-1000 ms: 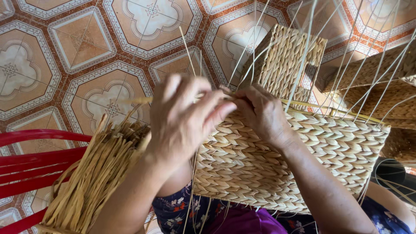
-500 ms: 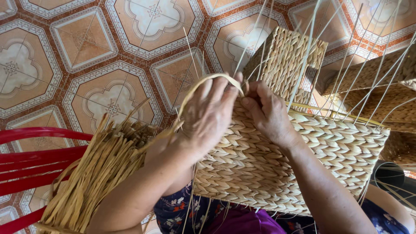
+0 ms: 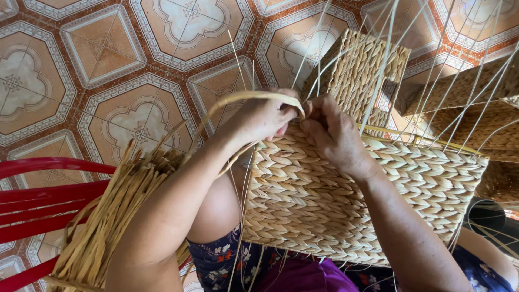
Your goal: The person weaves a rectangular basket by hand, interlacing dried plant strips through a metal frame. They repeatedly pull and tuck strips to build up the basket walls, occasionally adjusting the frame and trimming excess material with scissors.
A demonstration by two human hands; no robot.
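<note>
Straw-coloured weave fills the centre and right of the frame: a half-made basket rests on the person's lap, thin bare stakes rising from its top edge. At that edge, just above centre, the left hand pinches a flat strand that arcs leftward toward the fibre bundle at lower left, and the right hand is closed on the rim beside it, fingertips nearly touching. Finished baskets lie on the tiled floor at upper right; a red chair sits at left.
</note>
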